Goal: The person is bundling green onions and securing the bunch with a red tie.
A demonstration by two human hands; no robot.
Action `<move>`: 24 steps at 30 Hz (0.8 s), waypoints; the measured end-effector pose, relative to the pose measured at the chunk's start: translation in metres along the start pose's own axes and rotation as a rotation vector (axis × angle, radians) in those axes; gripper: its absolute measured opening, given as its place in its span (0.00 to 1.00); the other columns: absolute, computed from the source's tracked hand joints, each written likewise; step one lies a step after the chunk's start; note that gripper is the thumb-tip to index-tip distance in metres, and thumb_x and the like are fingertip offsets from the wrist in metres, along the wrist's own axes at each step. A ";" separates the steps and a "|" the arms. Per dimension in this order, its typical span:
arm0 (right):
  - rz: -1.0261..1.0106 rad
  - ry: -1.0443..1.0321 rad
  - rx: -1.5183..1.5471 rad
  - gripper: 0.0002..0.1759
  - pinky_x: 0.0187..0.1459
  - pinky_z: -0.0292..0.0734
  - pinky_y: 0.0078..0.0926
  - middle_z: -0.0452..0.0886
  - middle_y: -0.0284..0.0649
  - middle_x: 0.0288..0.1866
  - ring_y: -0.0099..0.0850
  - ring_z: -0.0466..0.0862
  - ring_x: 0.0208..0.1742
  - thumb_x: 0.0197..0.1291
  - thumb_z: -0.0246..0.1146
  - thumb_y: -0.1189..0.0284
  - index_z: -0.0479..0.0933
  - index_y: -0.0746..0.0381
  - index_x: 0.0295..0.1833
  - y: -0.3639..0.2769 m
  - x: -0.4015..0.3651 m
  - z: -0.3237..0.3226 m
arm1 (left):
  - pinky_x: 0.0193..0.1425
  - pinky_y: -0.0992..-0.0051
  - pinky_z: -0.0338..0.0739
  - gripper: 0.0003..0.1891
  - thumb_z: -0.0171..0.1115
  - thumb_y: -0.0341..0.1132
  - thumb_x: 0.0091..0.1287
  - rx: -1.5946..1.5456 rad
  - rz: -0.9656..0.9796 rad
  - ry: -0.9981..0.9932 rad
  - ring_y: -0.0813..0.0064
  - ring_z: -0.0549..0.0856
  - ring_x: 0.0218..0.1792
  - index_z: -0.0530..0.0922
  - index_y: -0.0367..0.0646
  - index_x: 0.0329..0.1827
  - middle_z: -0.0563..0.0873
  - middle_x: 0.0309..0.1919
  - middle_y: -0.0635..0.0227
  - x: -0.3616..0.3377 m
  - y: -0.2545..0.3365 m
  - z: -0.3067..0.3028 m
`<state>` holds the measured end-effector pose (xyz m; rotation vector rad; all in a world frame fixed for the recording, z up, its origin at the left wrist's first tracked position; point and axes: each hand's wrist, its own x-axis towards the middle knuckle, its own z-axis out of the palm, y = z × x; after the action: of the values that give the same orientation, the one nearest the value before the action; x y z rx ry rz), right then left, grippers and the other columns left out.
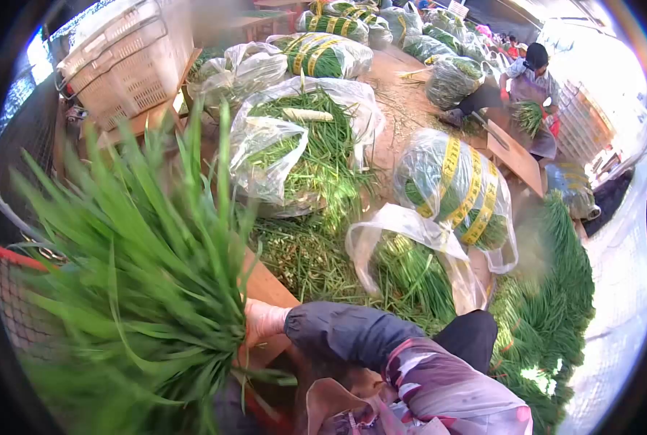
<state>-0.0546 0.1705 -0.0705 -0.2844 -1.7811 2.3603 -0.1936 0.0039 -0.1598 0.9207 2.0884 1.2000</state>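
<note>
A large bunch of long flat green leaves, which look like garlic chives (pixel 164 283), fans out across the left side, blurred at its outer tips. My right hand (pixel 262 321) is at the base of this bunch, closed around it; the leaves cover most of the fingers. A dark cuff and patterned sleeve run back from that wrist to the lower right. Under the hand lies a brown wooden board (pixel 271 281). My left hand does not show; the leaves and lower edge could be hiding it.
An open plastic bag of greens (pixel 294 156) stands ahead, beside a bag bound with yellow tape (pixel 457 185). Trimmings (pixel 301 254) litter the floor. Piled greens (pixel 555 290) line the right. A white crate (pixel 131 69) stands upper left; a co-worker (pixel 533 87) sits upper right, holding greens.
</note>
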 end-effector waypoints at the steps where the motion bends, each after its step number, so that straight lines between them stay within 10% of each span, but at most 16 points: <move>1: -0.002 -0.001 0.000 0.56 0.71 0.57 0.37 0.69 0.37 0.68 0.36 0.68 0.69 0.35 0.80 0.61 0.59 0.58 0.72 0.000 0.003 0.011 | 0.60 0.68 0.71 0.17 0.58 0.35 0.68 0.010 -0.001 0.002 0.67 0.79 0.54 0.76 0.39 0.58 0.81 0.53 0.59 -0.001 0.001 0.000; 3: -0.034 0.055 0.993 0.17 0.51 0.77 0.28 0.82 0.37 0.53 0.28 0.82 0.50 0.65 0.61 0.68 0.77 0.58 0.58 0.016 0.012 0.023 | 0.59 0.68 0.72 0.17 0.57 0.35 0.68 0.026 0.003 0.004 0.67 0.79 0.54 0.76 0.39 0.57 0.82 0.52 0.59 0.006 0.007 0.000; 4: 0.052 0.008 1.230 0.18 0.50 0.78 0.32 0.84 0.39 0.50 0.30 0.84 0.47 0.64 0.62 0.64 0.77 0.59 0.58 0.025 0.012 0.020 | 0.59 0.68 0.72 0.16 0.57 0.35 0.69 0.040 0.004 0.013 0.67 0.80 0.54 0.76 0.39 0.57 0.82 0.52 0.58 0.009 0.006 -0.001; 5: -0.032 -0.151 1.050 0.35 0.60 0.72 0.49 0.70 0.32 0.70 0.34 0.76 0.61 0.60 0.62 0.51 0.64 0.48 0.71 0.032 0.021 0.025 | 0.59 0.68 0.72 0.16 0.57 0.35 0.69 0.054 0.007 0.006 0.67 0.80 0.54 0.77 0.39 0.57 0.82 0.52 0.58 0.012 0.009 0.000; 7: -0.027 -0.040 0.935 0.30 0.52 0.77 0.48 0.75 0.35 0.66 0.34 0.78 0.58 0.63 0.61 0.52 0.68 0.49 0.69 0.024 0.001 0.007 | 0.58 0.68 0.72 0.16 0.57 0.35 0.69 0.072 0.046 0.014 0.67 0.80 0.53 0.77 0.39 0.56 0.83 0.51 0.58 0.017 0.014 -0.003; 9: 0.296 0.033 1.528 0.28 0.46 0.80 0.42 0.80 0.37 0.59 0.33 0.81 0.54 0.64 0.62 0.58 0.68 0.52 0.68 0.022 0.002 0.024 | 0.58 0.69 0.73 0.16 0.56 0.35 0.69 0.098 0.066 0.020 0.67 0.80 0.53 0.78 0.39 0.56 0.83 0.51 0.57 0.023 0.018 -0.012; 12: -0.169 -0.299 0.653 0.22 0.36 0.79 0.32 0.84 0.36 0.46 0.29 0.83 0.39 0.66 0.59 0.53 0.77 0.55 0.57 0.010 -0.009 -0.001 | 0.57 0.69 0.73 0.15 0.56 0.35 0.69 0.127 0.186 0.040 0.67 0.81 0.52 0.78 0.39 0.55 0.84 0.50 0.56 0.043 0.035 -0.038; 13: -0.098 0.175 0.591 0.23 0.32 0.79 0.26 0.82 0.33 0.41 0.26 0.81 0.35 0.63 0.62 0.53 0.75 0.55 0.58 0.039 0.002 0.020 | 0.57 0.69 0.73 0.15 0.56 0.36 0.69 0.123 0.240 0.039 0.67 0.81 0.52 0.79 0.39 0.55 0.84 0.50 0.56 0.057 0.043 -0.044; 17: 0.167 0.239 0.259 0.25 0.32 0.78 0.28 0.80 0.33 0.41 0.28 0.80 0.36 0.63 0.63 0.54 0.73 0.57 0.59 0.048 0.013 0.053 | 0.55 0.69 0.74 0.15 0.55 0.36 0.70 0.246 0.548 0.066 0.67 0.82 0.52 0.80 0.39 0.54 0.85 0.49 0.55 0.095 0.073 -0.079; 19: 0.321 0.241 -0.010 0.26 0.32 0.78 0.29 0.79 0.33 0.41 0.28 0.80 0.36 0.63 0.63 0.54 0.71 0.58 0.61 0.058 0.019 0.070 | 0.44 0.62 0.78 0.17 0.51 0.43 0.71 0.766 0.657 0.053 0.51 0.84 0.44 0.81 0.38 0.45 0.84 0.43 0.49 0.068 0.143 -0.075; 20: 0.142 0.239 -0.291 0.30 0.35 0.80 0.34 0.81 0.40 0.45 0.33 0.81 0.38 0.63 0.59 0.50 0.70 0.62 0.60 0.074 0.015 0.078 | 0.39 0.58 0.78 0.18 0.52 0.47 0.70 0.735 0.328 -0.012 0.49 0.84 0.40 0.80 0.40 0.42 0.85 0.39 0.52 0.055 0.162 -0.064; 22: 0.458 -0.075 -0.611 0.27 0.46 0.79 0.41 0.82 0.53 0.45 0.47 0.82 0.45 0.64 0.56 0.51 0.77 0.63 0.54 0.076 -0.002 0.099 | 0.56 0.60 0.75 0.25 0.56 0.54 0.66 0.693 0.174 -0.068 0.52 0.82 0.50 0.77 0.45 0.56 0.84 0.45 0.51 0.053 0.110 -0.037; 24: 0.342 -0.209 -0.542 0.26 0.57 0.74 0.37 0.82 0.52 0.50 0.47 0.82 0.51 0.61 0.57 0.54 0.78 0.62 0.56 0.040 -0.031 0.112 | 0.68 0.34 0.51 0.32 0.56 0.58 0.65 0.844 0.289 -0.040 0.49 0.70 0.66 0.69 0.49 0.67 0.73 0.62 0.51 0.031 0.064 -0.022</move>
<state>-0.0543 0.0480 -0.0774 -0.4557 -2.6495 2.1145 -0.2106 0.0405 -0.0970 1.6317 2.5106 0.3556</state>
